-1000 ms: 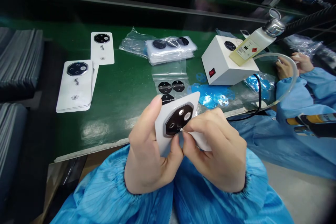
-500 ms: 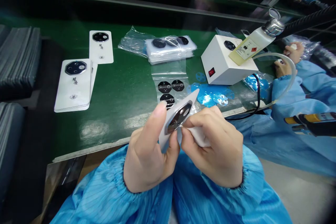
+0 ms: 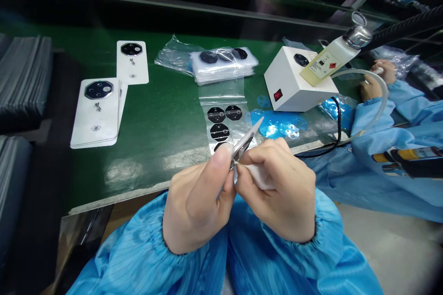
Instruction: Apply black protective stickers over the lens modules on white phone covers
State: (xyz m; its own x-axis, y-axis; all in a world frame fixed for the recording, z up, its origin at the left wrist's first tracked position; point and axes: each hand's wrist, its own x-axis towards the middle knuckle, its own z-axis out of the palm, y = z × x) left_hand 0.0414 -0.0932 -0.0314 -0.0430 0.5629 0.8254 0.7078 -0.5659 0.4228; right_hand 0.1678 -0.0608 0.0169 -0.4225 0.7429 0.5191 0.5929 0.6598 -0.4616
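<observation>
A white phone back cover point(image 3: 249, 134) with a dark camera plate is gripped in my left hand point(image 3: 199, 200), tilted almost edge-on to me. My right hand point(image 3: 280, 189) pinches a white cloth point(image 3: 260, 176), its fingertips against the edge of the camera plate. Just beyond my hands lies a clear bag sheet point(image 3: 224, 97) with black octagonal stickers point(image 3: 219, 132) on it. To the left, a stack of white phone back covers point(image 3: 94, 122) rests on the green bench, and another cover point(image 3: 132, 67) lies behind it.
A white box point(image 3: 294, 80) with a red switch carries a bottle of yellowish liquid point(image 3: 325, 62). Blue film pieces point(image 3: 277, 122) are scattered before it. Plastic-wrapped parts point(image 3: 224, 67) lie at the back. Grey trays point(image 3: 24, 76) stand left. A co-worker's hands point(image 3: 379, 78) are at right.
My left hand has turned the phone back cover, so its face now shows much narrower. My right hand keeps the cloth against the camera plate's edge.
</observation>
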